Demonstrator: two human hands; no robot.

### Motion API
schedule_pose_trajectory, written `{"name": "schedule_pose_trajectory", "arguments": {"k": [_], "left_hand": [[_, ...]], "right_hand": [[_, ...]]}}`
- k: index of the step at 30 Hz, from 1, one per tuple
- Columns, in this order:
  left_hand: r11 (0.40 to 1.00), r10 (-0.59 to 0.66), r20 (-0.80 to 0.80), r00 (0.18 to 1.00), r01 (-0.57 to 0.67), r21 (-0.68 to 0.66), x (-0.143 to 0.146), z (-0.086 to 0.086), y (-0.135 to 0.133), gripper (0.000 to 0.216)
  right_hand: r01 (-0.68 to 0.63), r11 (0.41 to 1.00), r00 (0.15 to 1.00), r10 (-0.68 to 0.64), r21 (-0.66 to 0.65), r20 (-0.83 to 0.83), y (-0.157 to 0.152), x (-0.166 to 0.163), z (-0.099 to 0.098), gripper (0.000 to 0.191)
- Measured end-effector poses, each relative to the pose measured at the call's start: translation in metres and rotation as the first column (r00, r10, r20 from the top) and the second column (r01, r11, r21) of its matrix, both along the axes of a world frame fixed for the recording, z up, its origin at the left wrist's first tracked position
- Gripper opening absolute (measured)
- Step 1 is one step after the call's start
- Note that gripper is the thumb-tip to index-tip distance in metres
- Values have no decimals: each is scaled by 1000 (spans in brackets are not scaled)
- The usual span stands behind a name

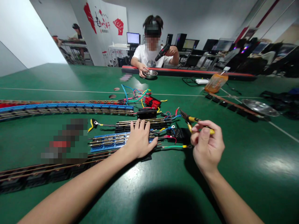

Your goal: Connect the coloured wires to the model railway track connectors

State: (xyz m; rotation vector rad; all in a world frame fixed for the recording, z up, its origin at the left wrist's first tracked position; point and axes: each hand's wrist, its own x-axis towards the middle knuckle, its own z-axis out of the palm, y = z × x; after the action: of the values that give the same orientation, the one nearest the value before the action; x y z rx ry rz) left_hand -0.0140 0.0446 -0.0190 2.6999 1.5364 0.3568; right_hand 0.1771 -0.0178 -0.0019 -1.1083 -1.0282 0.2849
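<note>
My left hand [140, 139] lies with its fingers spread over a blue rail assembly [109, 141] and the black one [122, 125] behind it. Thin metal rods run along both assemblies. My right hand [207, 146] is closed around the handles of yellow-and-black pliers [193, 119]. Their jaws point left, close to the tips of a red and a blue wire [177, 116]; whether they touch is unclear. Below the jaws sits a black connector block [179, 134] with wires. A green wire [174, 146] with a yellow sleeve and ring terminal stretches toward my right hand.
Long curved rail tracks [58, 110] reach in from the left. Farther back lie a red block [153, 102] and tangled coloured wires. Across the green table [245, 174], a person holds a drill [163, 52] and a metal bowl [150, 74]. An orange bottle [216, 82] stands right.
</note>
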Motion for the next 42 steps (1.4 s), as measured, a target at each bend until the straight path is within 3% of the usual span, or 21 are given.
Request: {"name": "schedule_pose_trajectory", "arguments": {"k": [6, 14, 16, 18, 20, 24, 35, 37, 40, 42], "left_hand": [[1000, -12, 4, 1000, 12, -5, -1, -1, 0, 65], [1000, -11, -10, 1000, 11, -28, -1, 2, 1, 66], [1000, -11, -9, 1000, 11, -28, -1, 1, 1, 66], [1000, -12, -11, 1000, 11, -27, -1, 1, 1, 66], [1000, -13, -13, 1000, 13, -25, 0, 2, 1, 66], [1000, -10, -19, 1000, 10, -30, 1, 3, 1, 66], [1000, -6, -17, 1000, 5, -21, 1, 1, -1, 68], [1000, -10, -16, 1000, 9, -24, 1, 1, 1, 67], [999, -18, 5, 1000, 18, -49, -2, 4, 4, 67], [995, -50, 50, 998, 54, -84, -6, 11, 2, 68]], "right_hand": [[-158, 975, 988, 155, -155, -26, 13, 15, -4, 31], [-225, 932, 974, 225, -284, -36, 54, 27, 18, 43], [-192, 937, 979, 204, -291, 12, 57, 25, 16, 42], [-99, 957, 974, 149, -273, 168, 54, 21, 10, 38], [-21, 967, 912, 122, -253, 392, 46, 16, 2, 32], [-34, 982, 702, 158, -188, 694, 36, 8, -5, 24], [-73, 962, 540, 259, -262, 801, 37, 14, -13, 21], [-64, 959, 480, 273, -277, 834, 37, 14, -12, 21], [-42, 948, 386, 306, -315, 870, 36, 16, -11, 21], [-31, 943, 391, 315, -330, 865, 35, 17, -10, 22]]}}
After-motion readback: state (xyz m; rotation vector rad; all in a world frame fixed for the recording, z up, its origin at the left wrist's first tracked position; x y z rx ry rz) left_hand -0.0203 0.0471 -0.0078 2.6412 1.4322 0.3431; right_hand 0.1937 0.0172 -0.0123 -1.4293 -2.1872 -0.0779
